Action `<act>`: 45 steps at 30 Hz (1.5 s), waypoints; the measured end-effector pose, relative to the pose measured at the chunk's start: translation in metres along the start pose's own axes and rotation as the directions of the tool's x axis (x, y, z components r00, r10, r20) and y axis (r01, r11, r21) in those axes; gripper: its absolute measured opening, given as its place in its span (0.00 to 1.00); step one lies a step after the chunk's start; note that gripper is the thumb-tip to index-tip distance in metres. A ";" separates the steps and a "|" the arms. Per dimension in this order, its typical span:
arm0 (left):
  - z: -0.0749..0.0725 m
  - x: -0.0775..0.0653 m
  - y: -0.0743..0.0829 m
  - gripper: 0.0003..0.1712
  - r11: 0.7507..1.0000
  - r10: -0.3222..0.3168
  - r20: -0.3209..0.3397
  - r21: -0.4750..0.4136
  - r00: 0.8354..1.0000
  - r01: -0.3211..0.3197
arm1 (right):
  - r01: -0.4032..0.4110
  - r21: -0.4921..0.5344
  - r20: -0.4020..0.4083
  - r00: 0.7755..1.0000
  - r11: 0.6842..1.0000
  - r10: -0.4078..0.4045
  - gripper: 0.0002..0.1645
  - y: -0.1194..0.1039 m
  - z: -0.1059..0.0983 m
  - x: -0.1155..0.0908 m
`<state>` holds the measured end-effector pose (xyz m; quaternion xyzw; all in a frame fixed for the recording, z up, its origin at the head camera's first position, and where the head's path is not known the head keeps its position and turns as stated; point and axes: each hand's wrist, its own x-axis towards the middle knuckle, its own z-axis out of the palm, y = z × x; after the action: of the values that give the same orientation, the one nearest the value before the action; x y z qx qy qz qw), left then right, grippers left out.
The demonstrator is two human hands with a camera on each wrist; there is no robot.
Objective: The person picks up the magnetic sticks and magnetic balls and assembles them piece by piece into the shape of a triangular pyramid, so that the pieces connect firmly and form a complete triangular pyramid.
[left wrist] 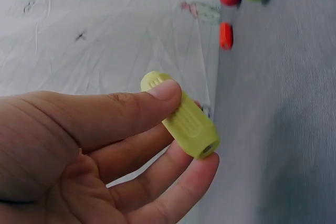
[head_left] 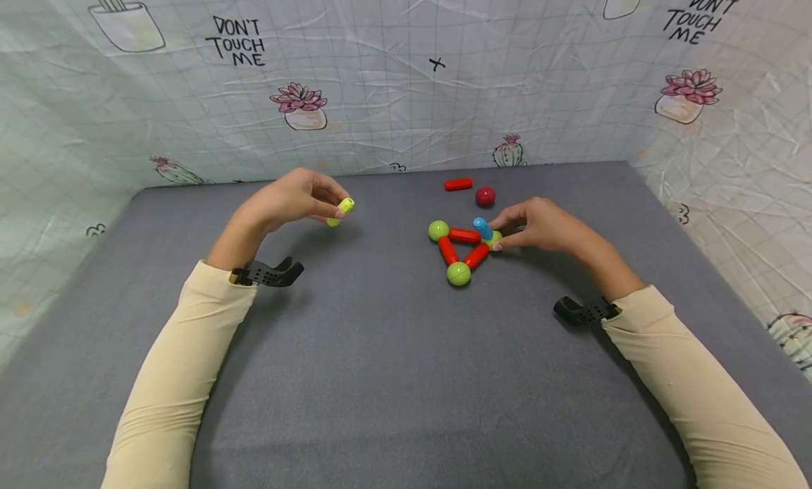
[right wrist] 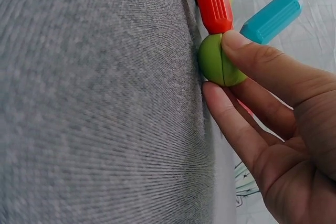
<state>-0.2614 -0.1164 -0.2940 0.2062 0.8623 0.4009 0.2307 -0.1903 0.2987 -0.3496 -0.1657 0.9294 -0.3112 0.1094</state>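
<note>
My left hand [head_left: 294, 196] holds a yellow ridged magnetic rod [left wrist: 189, 124] between thumb and fingers, raised over the left part of the table; a small metal spot shows at its end. On the right, three green balls and three red rods [head_left: 447, 251] form a flat triangle. My right hand [head_left: 539, 225] pinches the triangle's right green ball [right wrist: 212, 61] with thumb and fingertips. From that ball a blue rod [right wrist: 273, 18] sticks up at a tilt. The other two green balls, one at the left corner [head_left: 438, 230] and one at the near corner [head_left: 459, 273], stand free of my hands.
Behind the triangle lie a loose red rod [head_left: 458, 184] and a dark red ball [head_left: 485, 196]. A grey cloth covers the table [head_left: 380, 376]. A printed white sheet [head_left: 393, 73] hangs along the back and sides. Each wrist wears a black strap [head_left: 269, 272].
</note>
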 end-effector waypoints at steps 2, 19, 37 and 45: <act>0.005 0.005 0.005 0.17 0.999 0.026 0.023 -0.027 0.999 -0.025 | -0.002 0.005 -0.003 1.000 1.000 0.002 0.21 0.000 0.000 0.000; 0.042 0.031 0.038 0.14 0.987 0.152 0.076 -0.072 0.985 -0.147 | 0.002 0.008 -0.020 1.000 1.000 -0.002 0.20 -0.002 0.001 0.002; 0.064 0.049 0.053 0.13 0.968 0.244 0.128 -0.099 0.961 -0.233 | -0.004 0.018 -0.010 1.000 1.000 0.005 0.20 0.001 0.001 0.000; 0.073 0.058 0.058 0.13 0.961 0.266 0.174 -0.128 0.948 -0.246 | -0.016 0.027 0.001 1.000 0.999 0.016 0.21 0.000 0.001 -0.001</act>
<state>-0.2576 -0.0076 -0.3037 0.3414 0.7800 0.4505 0.2684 -0.1895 0.2985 -0.3509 -0.1569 0.9263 -0.3229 0.1147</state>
